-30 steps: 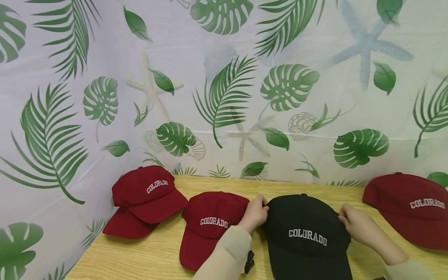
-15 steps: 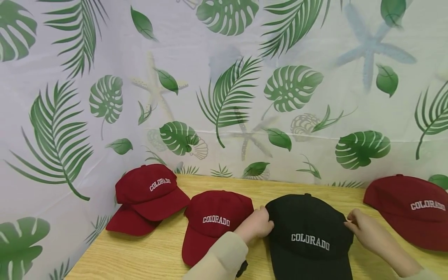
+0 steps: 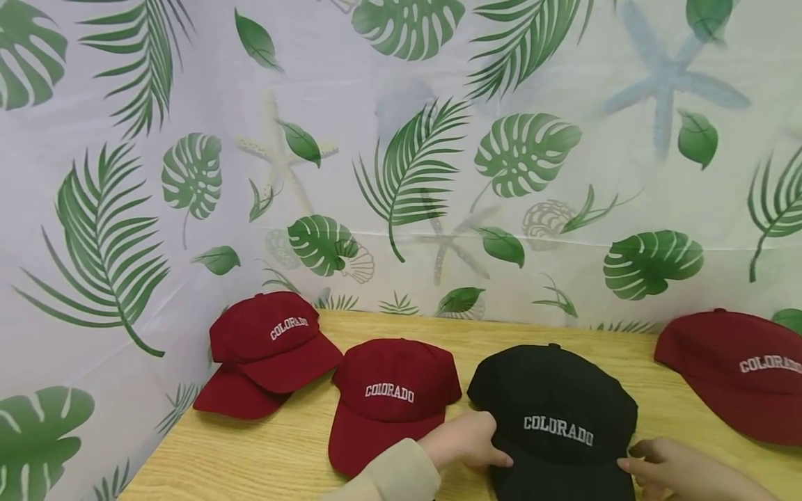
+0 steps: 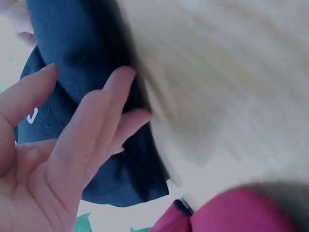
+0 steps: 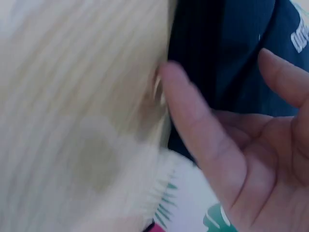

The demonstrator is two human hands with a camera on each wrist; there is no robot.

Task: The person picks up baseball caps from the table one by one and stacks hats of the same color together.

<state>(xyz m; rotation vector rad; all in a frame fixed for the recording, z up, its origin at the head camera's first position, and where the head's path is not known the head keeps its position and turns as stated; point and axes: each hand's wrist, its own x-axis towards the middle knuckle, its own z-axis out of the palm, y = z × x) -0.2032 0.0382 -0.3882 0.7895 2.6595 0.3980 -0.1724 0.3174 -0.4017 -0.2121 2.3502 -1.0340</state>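
Observation:
A black baseball cap [image 3: 557, 393] with white COLORADO lettering lies on the wooden table, its brim toward me. Beside the left edge of the brim is my left hand [image 3: 466, 442]; in the left wrist view its fingers [image 4: 91, 116] are straight, with the thumb apart from them, along the cap's side. At the brim's right edge is my right hand [image 3: 679, 470]. The right wrist view has its index finger [image 5: 198, 121] stretched along the cap's edge, the thumb spread away. Neither hand pinches the cloth. The lower part of the brim runs out of the head view.
A red cap [image 3: 391, 390] lies just left of the black one. Farther left, two more red caps [image 3: 269, 341] overlap. Another red cap [image 3: 739, 376] sits at the right. Behind the table [image 3: 250, 452] hangs a leaf-printed cloth [image 3: 401, 292].
Both hands have let go of the sides of the black cap's crown and moved down toward me to the brim. The cap stays in about the same place.

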